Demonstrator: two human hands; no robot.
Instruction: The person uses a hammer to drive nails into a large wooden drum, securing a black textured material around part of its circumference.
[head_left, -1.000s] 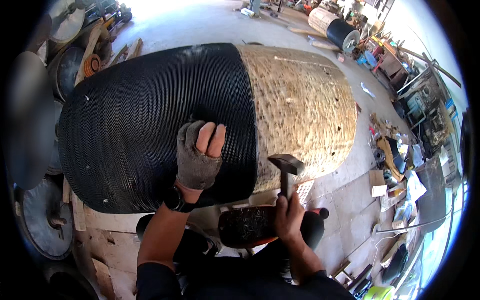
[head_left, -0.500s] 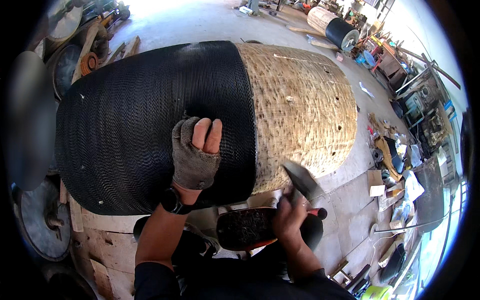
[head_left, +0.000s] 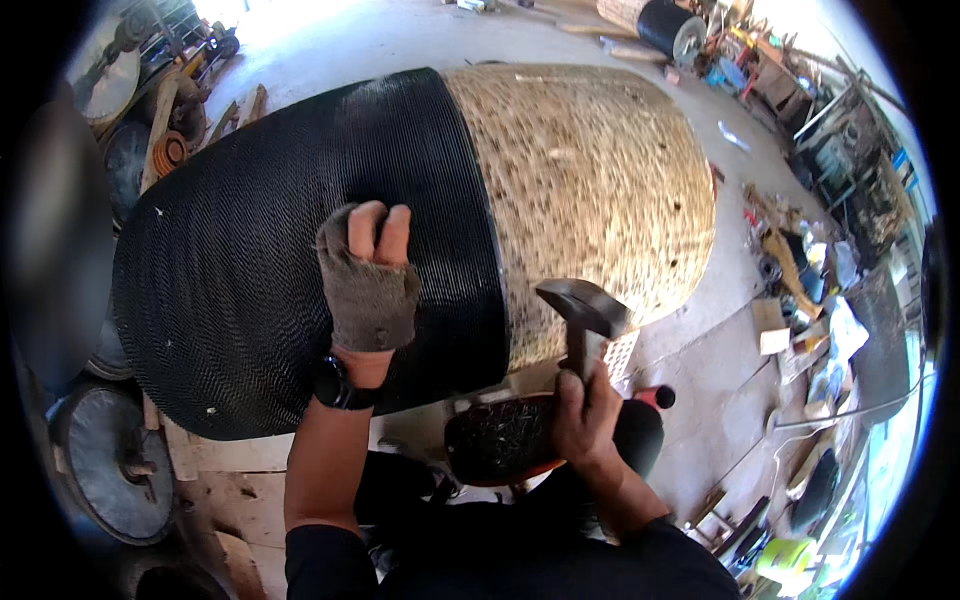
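Observation:
A large drum [head_left: 600,200] lies crosswise before me, its left part covered in black, finely ribbed material [head_left: 240,280], its right part pale, pitted wood. My left hand [head_left: 365,270], in a fingerless grey glove, rests on the black covering with fingers curled; what they hold, if anything, is hidden. My right hand [head_left: 585,415] grips a hammer [head_left: 580,305], raised in front of the drum's pale part near the black edge. Just left of my right hand, below the drum, is a dark dish [head_left: 495,440] with small, thin metal pieces in it, probably nails or scraps.
Metal discs [head_left: 110,465] and planks [head_left: 165,140] crowd the left side. A second, part-black drum [head_left: 665,30] lies farther back. Scraps, cardboard [head_left: 772,325], tools and a green container [head_left: 785,560] line the right side. Concrete floor [head_left: 330,55] shows behind the drum.
My left hand has moved up and left over the black covering. The hammer swung in a blur and is now raised slightly, head turned. The view has shifted somewhat.

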